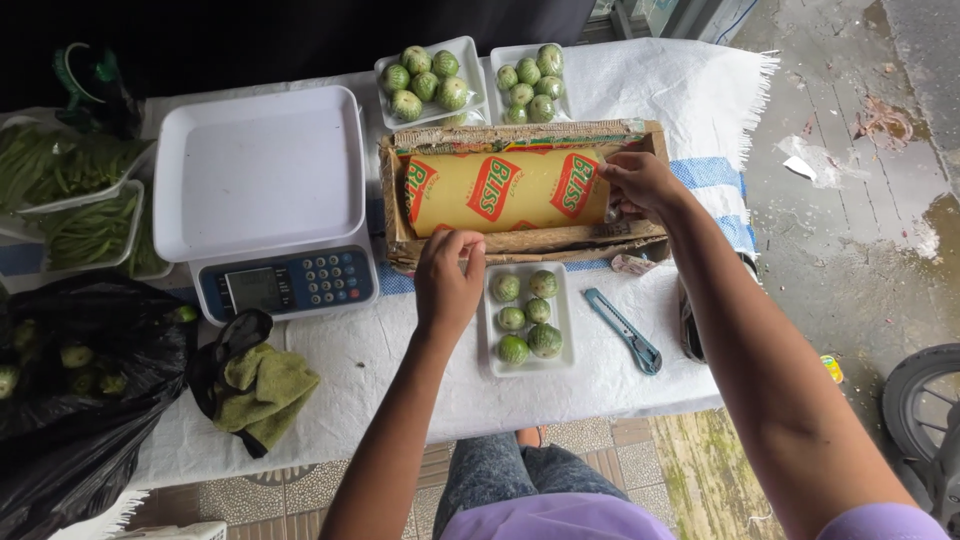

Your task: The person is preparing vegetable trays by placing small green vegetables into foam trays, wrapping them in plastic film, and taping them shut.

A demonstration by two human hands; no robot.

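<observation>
**Drawing film from the roll over the tray**

The fat yellow roll of cling film with red oval markings (505, 190) lies lengthwise in a worn brown cardboard dispenser box (525, 243) at the middle of the table, just behind a white foam tray of small round green vegetables (529, 319). The right hand (640, 183) is curled over the roll's right end, fingers closed against it. The left hand (448, 272) hovers at the box's front edge, thumb and fingertips pinched together, seemingly on the thin film edge, though the film itself is too clear to make out.

To do this well, I judge that the right hand should steady the roll while the left pulls evenly and low, straight toward the tray, so the sheet comes off without wrinkling.

Beside the tray lies a blue-handled utility knife (626, 332). Two more filled white trays (478, 80) sit behind the box. To the left stands a white digital scale with a blue keypad (268, 200), a green cloth (262, 390) and a black plastic bag (70, 400).
</observation>
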